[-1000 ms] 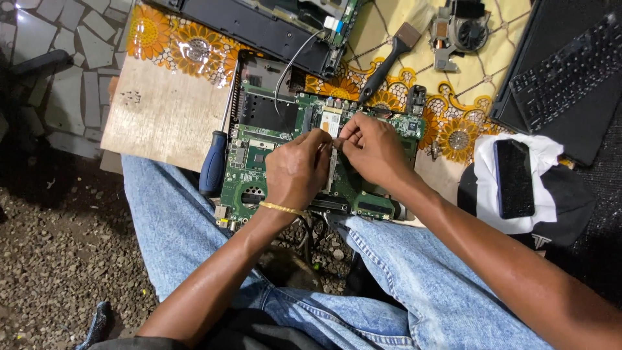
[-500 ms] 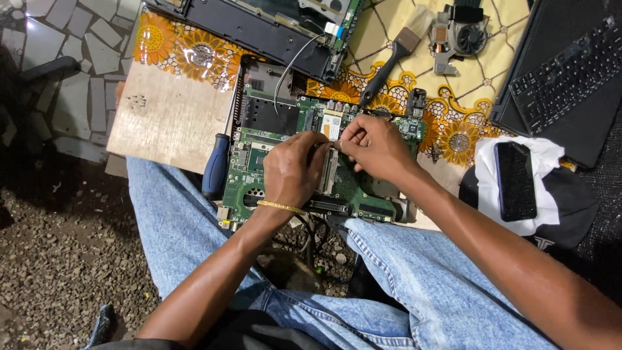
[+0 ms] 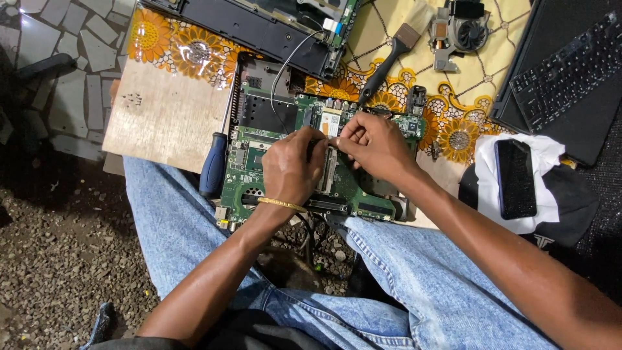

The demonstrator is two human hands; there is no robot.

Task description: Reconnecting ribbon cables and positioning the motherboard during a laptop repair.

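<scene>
A green laptop circuit board (image 3: 249, 185) rests across my knees and the table edge. My left hand (image 3: 293, 167), with a thin gold bracelet at the wrist, lies on the board's middle with its fingers curled. My right hand (image 3: 377, 146) comes in from the right, and its fingertips meet the left hand's over a slot next to a white-labelled chip (image 3: 330, 121). Both hands pinch something small there, which the fingers hide. A blue-handled screwdriver (image 3: 212, 166) lies along the board's left edge, untouched.
A pale wooden board (image 3: 162, 123) lies to the left. An opened black laptop base (image 3: 259, 32) sits at the top, with a brush (image 3: 389, 58) and a cooling fan (image 3: 457, 29) to its right. At the right are a keyboard panel (image 3: 564, 71) and a dark phone (image 3: 515, 178) on white cloth (image 3: 547, 155). Gravel (image 3: 58, 259) lies below.
Both hands stay on the same spot of the board, with only slight finger movement. The view has shifted a little.
</scene>
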